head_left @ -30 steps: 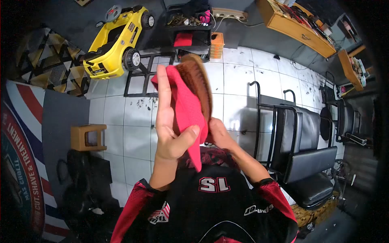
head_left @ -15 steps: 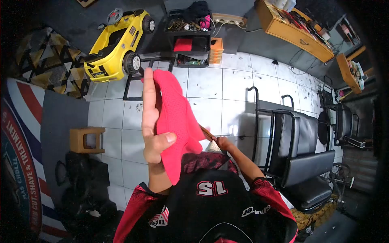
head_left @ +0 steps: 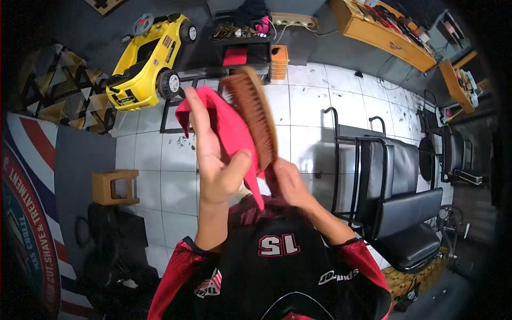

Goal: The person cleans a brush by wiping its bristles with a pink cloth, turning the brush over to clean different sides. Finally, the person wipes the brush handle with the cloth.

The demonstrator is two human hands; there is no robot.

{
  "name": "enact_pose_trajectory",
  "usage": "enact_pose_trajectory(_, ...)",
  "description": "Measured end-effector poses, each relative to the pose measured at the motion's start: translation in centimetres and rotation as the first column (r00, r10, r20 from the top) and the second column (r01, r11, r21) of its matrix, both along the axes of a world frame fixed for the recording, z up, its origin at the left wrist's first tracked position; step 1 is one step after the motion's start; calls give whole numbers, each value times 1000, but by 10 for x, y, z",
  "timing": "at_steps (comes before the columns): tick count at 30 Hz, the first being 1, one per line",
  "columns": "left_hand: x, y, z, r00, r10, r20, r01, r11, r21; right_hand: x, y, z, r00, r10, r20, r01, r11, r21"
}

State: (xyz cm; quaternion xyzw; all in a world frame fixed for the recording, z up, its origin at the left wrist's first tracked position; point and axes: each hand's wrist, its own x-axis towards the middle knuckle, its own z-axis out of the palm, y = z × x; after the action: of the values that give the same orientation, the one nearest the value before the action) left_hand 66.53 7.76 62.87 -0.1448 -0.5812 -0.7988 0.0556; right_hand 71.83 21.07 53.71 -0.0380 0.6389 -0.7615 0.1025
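My left hand (head_left: 217, 168) is raised in front of my chest with a pink-red cloth (head_left: 226, 120), its surface finely textured. The thumb presses on the cloth while the fingers stretch upward along it, and one corner folds over near the fingertips. In my right hand (head_left: 290, 184) is a wooden-backed brush (head_left: 261, 112) with brown bristles, gripped at its lower end. The brush stands nearly upright, bristles facing left toward the cloth and close beside it.
Black padded chairs (head_left: 394, 202) with metal frames stand at right. A yellow toy car (head_left: 149, 64), a black shelf cart (head_left: 245, 50) and a wooden drawer unit (head_left: 384, 37) are farther back. A small brown stool (head_left: 114, 186) sits at left. Dark hair clippings dot the white tiles (head_left: 309, 101).
My right hand has come up from low beside my body, lifting the brush next to the cloth. My left hand has shifted slightly right and lower, with the cloth turned and folded.
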Motion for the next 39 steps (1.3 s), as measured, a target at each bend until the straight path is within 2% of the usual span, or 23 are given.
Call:
enact_pose_trajectory(1, -5, 1, -3, 999, 17, -41, -18, 1000, -25, 2, -8, 2, 1000, 16, -22, -18, 996, -85)
enact_pose_trajectory(3, -5, -1, 4, 999, -35, -17, 35, 999, 20, 0, -15, -23, 996, 92, -14, -92, 996, 1)
enact_pose_trajectory(5, -3, -2, 18, 999, -25, -34, 28, 997, 77, -9, -15, -71, 983, 171, -66, -145, 946, 289)
enact_pose_trajectory(7, -6, -9, 24, 996, 32, -86, -18, 987, 160, -18, -11, -128, 956, 268, -121, -150, 798, 584)
enact_pose_trajectory(9, -6, -21, 35, 991, 71, -116, -56, 990, 130, -16, 1, -182, 915, 396, 84, -304, 535, 788)
enact_pose_trajectory(11, -4, -29, 47, 989, 74, -126, -54, 986, 156, -4, 21, -249, 881, 319, 349, -450, 338, 827)
enact_pose_trajectory(12, -7, -32, 42, 975, 137, -174, -107, 979, 174, 3, 31, -275, 876, 328, 353, -458, 341, 821)
enact_pose_trajectory(13, -7, -35, 39, 981, 133, -140, -105, 976, 190, 12, 41, -297, 870, 339, 358, -469, 345, 813)
enact_pose_trajectory(14, -6, -37, 35, 986, 128, -107, -104, 973, 206, 23, 48, -319, 855, 354, 380, -481, 265, 836)
enact_pose_trajectory(15, -6, -40, 32, 990, 117, -76, -98, 971, 220, 31, 53, -332, 842, 363, 399, -486, 188, 853)
enact_pose_trajectory(18, -4, -46, 18, 996, 80, -43, -67, 966, 249, 40, 65, -315, 869, 280, 407, -463, 172, 870)
enact_pose_trajectory(21, -3, -50, 9, 996, 84, -41, -72, 971, 230, 21, 42, -238, 958, 52, 282, -285, 268, 920)
enact_pose_trajectory(22, -1, -49, 6, 996, 87, -32, -79, 978, 192, 16, 33, -211, 998, 12, 65, -63, 457, 887)
enact_pose_trajectory(23, 0, -47, 3, 996, 88, -22, -84, 984, 155, 8, 21, -174, 998, -51, -22, 49, 649, 759)
enact_pose_trajectory(24, 1, -44, 1, 996, 90, -14, -88, 989, 119, 2, 9, -126, 987, -91, 135, -3, 820, 573)
enact_pose_trajectory(25, 2, -40, -1, 997, 79, -1, -79, 992, 101, 3, -3, -96, 986, -127, 111, 81, 933, 349)
enact_pose_trajectory(26, 2, -34, -2, 998, 68, 13, -69, 994, 82, 5, -14, -63, 991, -84, 107, 73, 992, 107)
enact_pose_trajectory(29, -1, -24, -1, 999, 24, -21, -23, 998, 50, 4, -35, -22, 994, 78, -73, -84, 993, -88)
enact_pose_trajectory(31, -7, -26, 2, 992, -23, -120, 29, 998, 47, -5, -43, -35, 983, 106, -148, -103, 994, 29)
enact_pose_trajectory(33, -14, -28, 14, 988, 78, -134, -78, 997, 2, -20, -41, -85, 956, 280, -87, -212, 864, 456)
enact_pose_trajectory(35, -19, -39, 34, 986, 107, -127, -113, 993, -41, -28, -37, -146, 916, 390, 96, -312, 542, 780)
enact_pose_trajectory(37, -19, -41, 48, 967, 188, -173, -178, 981, 73, -25, -18, -195, 838, 468, 283, -442, 275, 854)
enact_pose_trajectory(39, -17, -48, 57, 958, 240, -155, -243, 970, 1, -18, 4, -264, 815, 377, 441, -538, 206, 817)
